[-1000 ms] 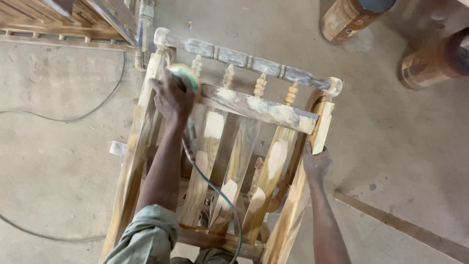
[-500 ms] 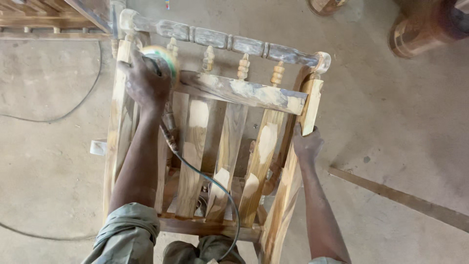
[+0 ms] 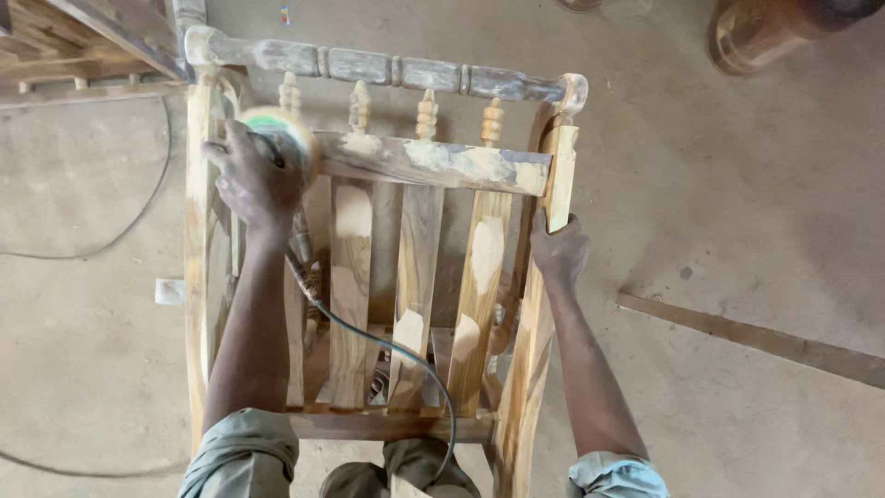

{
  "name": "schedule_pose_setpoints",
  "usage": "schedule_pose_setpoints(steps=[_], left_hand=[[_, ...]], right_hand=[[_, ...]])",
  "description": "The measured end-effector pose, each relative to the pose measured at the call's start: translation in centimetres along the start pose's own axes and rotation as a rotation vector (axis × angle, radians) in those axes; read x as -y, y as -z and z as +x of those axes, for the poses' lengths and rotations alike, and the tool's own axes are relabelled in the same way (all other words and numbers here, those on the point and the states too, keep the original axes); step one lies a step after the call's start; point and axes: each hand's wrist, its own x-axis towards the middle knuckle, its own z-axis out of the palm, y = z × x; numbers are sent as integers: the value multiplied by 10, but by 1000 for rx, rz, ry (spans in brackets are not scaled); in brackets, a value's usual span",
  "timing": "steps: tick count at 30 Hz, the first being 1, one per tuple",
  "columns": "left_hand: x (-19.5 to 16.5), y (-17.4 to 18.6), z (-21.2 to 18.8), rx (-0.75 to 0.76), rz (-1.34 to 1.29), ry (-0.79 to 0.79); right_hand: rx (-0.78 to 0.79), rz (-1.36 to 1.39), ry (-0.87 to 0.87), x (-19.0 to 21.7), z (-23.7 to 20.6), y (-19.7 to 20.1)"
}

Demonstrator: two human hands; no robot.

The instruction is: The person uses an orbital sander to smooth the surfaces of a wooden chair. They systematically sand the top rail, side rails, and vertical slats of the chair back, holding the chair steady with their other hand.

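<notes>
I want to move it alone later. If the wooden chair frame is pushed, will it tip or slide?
The chair frame looks stiff and probably heavy: thick solid rails. The right hand grips a side rail, which suggests it may shift. The concrete floor looks dusty, so sliding seems possible.

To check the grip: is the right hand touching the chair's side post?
Touching. The head view shows the right hand wrapped around the side post.

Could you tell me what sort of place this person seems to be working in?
Most likely a woodworking or furniture workshop. An unfinished wooden chair frame with filler patches stands on a dusty concrete floor, the left hand presses a corded sander against it, the right hand steadies it, and more bare timber lies nearby.
</notes>
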Motion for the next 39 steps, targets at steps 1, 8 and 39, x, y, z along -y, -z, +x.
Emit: schedule_pose_setpoints(steps=[1,8,39], left_hand=[[-4,-3,-6,11,-15,-7],[-108,-21,-85,184,-185,-174],[38,-11,71,154,-14,-201]], right_hand=[[-3,-22,21,1,-1,0],[11,-20,7,6,-3,-3],[49,106,53,-7,-2,-11]])
